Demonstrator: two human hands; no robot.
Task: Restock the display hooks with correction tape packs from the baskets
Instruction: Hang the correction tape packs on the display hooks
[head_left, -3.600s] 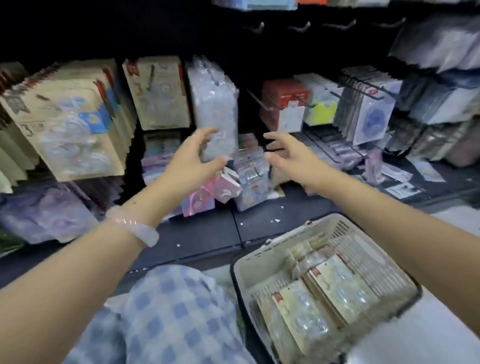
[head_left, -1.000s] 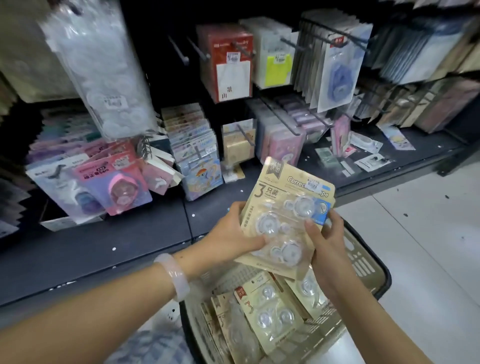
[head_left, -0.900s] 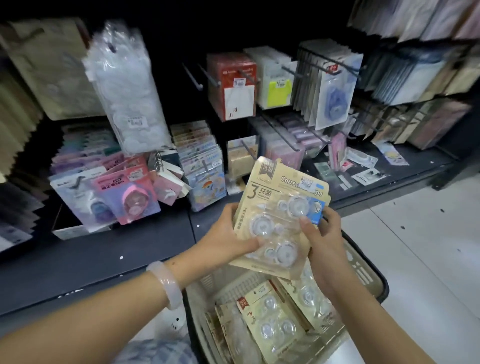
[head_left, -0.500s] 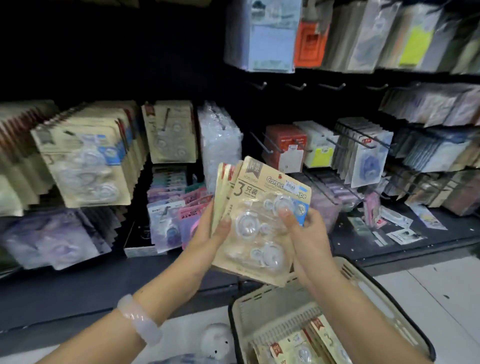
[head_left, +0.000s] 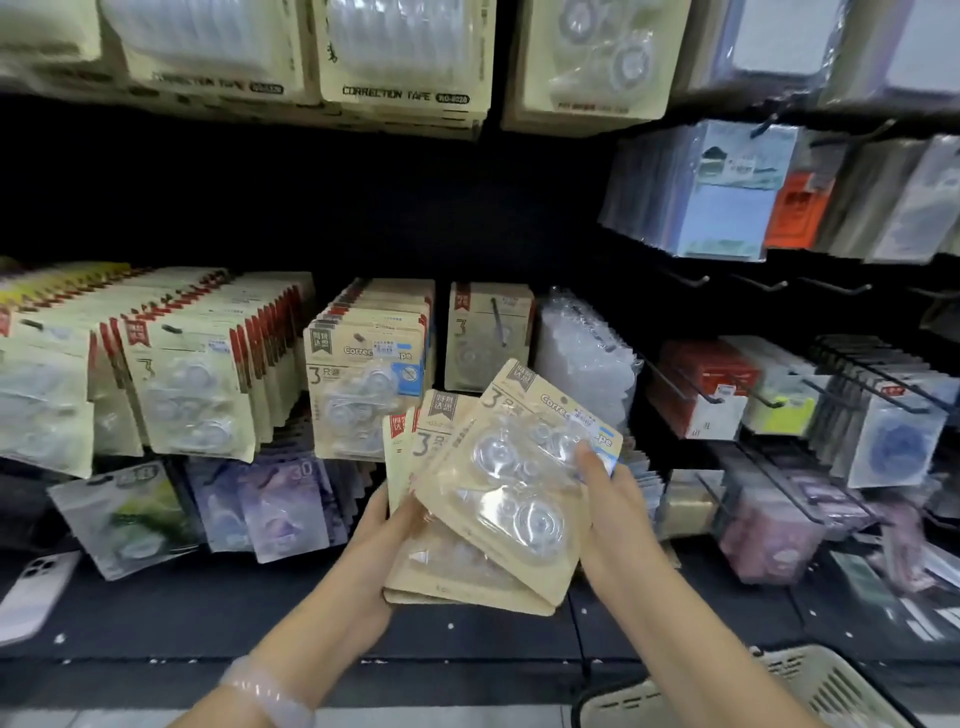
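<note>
A fanned stack of correction tape packs (head_left: 498, 499) sits in the middle of the view, held up in front of the display shelving between both hands. Each pack is a flat kraft-beige card with a clear, glossy plastic blister over round tape dispensers; the front one tilts to the right and overlaps the others. The left hand (head_left: 371, 545) supports the stack from below and behind, its fingers hidden under the cards and its thumb at their left edge. The right hand (head_left: 618, 519) grips the front pack at its right edge, with one finger laid over the blister and the rest curled behind. A pale translucent bracelet (head_left: 270, 693) circles the left wrist. Just beyond the stack, a row of matching hanging packs (head_left: 363, 384) fills a hook, with another thinner row (head_left: 491, 338) to its right and a dense run of similar cards (head_left: 171, 364) stretching to the left. Clear bubble-textured bags (head_left: 587, 364) hang right of those. Bare black metal hooks (head_left: 685, 280) project from the dark back panel farther right, above red-and-white boxed items (head_left: 701, 395). Purple illustrated packs (head_left: 280, 504) hang low on the left. A white smartphone (head_left: 31, 592) lies on the dark shelf (head_left: 208, 613) at the near left, and the rim of a beige slotted plastic basket (head_left: 779, 691) shows at the near right.
</note>
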